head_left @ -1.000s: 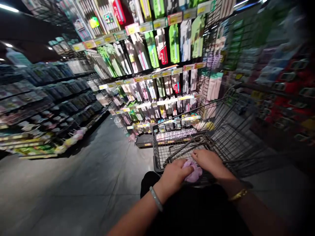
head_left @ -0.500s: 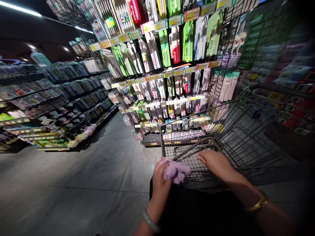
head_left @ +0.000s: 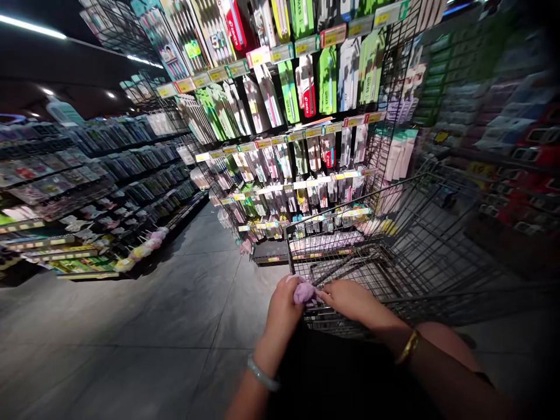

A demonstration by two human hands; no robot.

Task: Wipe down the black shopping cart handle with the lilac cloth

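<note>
A lilac cloth [head_left: 303,293] is bunched up at the near edge of a black wire shopping cart [head_left: 345,273]. My left hand [head_left: 282,306] is closed around it, with a pale bangle on that wrist. From the other side, my right hand [head_left: 347,298] pinches the cloth's loose end between thumb and fingers; a gold bracelet circles this wrist. Both hands are over the cart's near rim, close together. The part of the cloth inside my left palm is hidden.
Ahead stands a rack of packaged toothbrushes [head_left: 328,79] with price strips. More stocked shelves [head_left: 144,157] line the left side, and blurred goods [head_left: 520,175] hang at the right. Grey floor [head_left: 170,309] lies to the left of the cart.
My right hand has moved left from over the cart basket and taken hold of the cloth's end. The cloth, spread to the right before, is now more tightly gathered.
</note>
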